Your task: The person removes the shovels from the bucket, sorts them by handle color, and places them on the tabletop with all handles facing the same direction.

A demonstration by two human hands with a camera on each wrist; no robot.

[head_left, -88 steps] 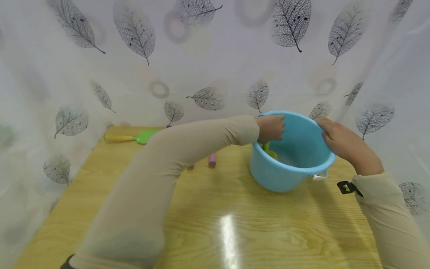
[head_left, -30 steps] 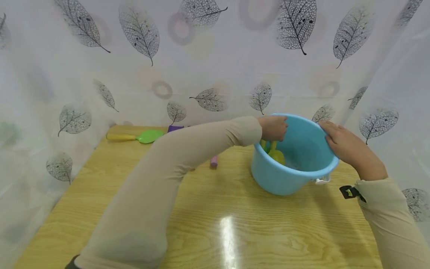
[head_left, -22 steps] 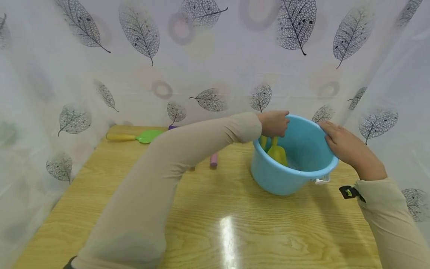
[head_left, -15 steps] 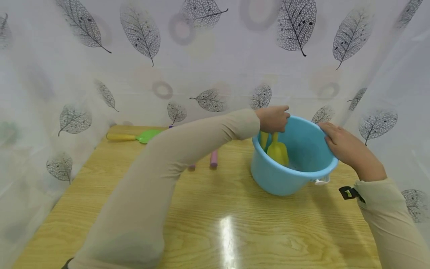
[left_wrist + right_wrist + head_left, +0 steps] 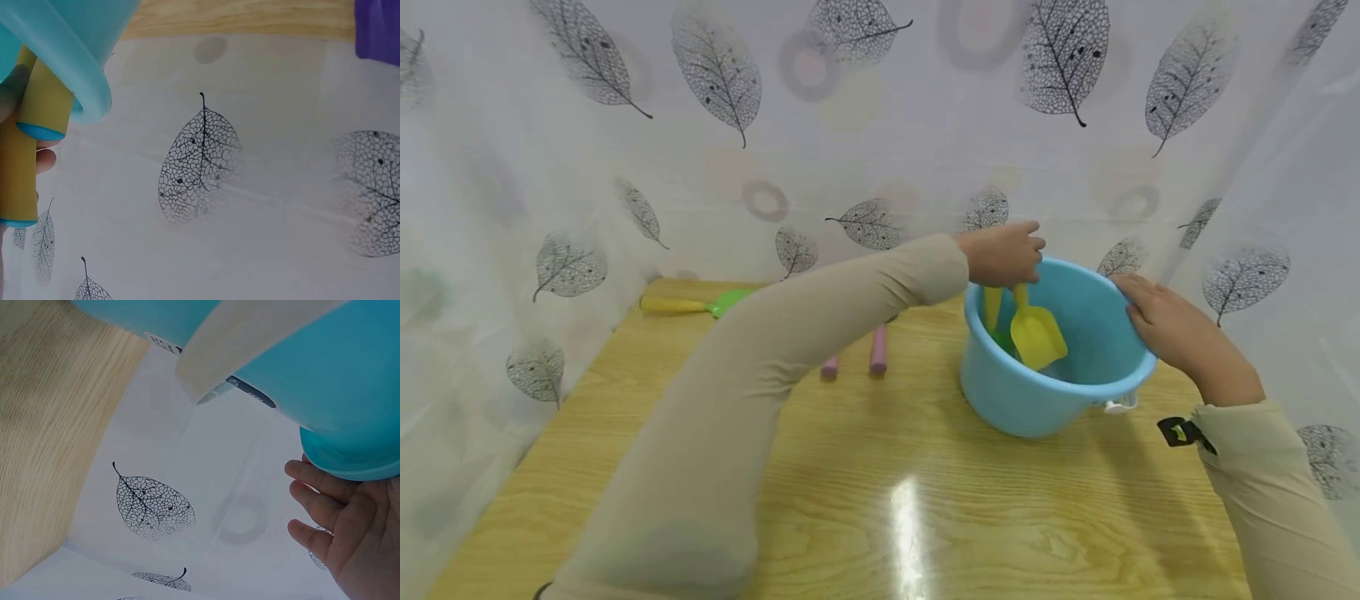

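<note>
A yellow toy shovel (image 5: 1037, 337) hangs blade-down inside the light blue bucket (image 5: 1026, 412), its blade tilted to the right. My left hand (image 5: 1004, 253) grips its handle (image 5: 17, 181) just above the bucket's left rim; most of the handle is hidden by the hand in the head view. A second yellow handle (image 5: 992, 308) leans on the rim beside it, with a bit of green blade (image 5: 1003, 340) showing below. My right hand (image 5: 1180, 333) holds the right rim, thumb on the inner side and fingers (image 5: 322, 481) lying nearly straight outside.
A green shovel with a yellow handle (image 5: 673, 306) lies at the back left of the wooden table (image 5: 970, 517). Two pink handles (image 5: 878, 350) stick out from behind the left sleeve. Something purple (image 5: 378, 28) shows in the left wrist view. A leaf-print curtain (image 5: 880, 125) surrounds the table.
My left hand has risen from inside the bucket to above its rim, bringing the yellow shovel up. The blade has swung to the right. My right hand has stayed on the rim.
</note>
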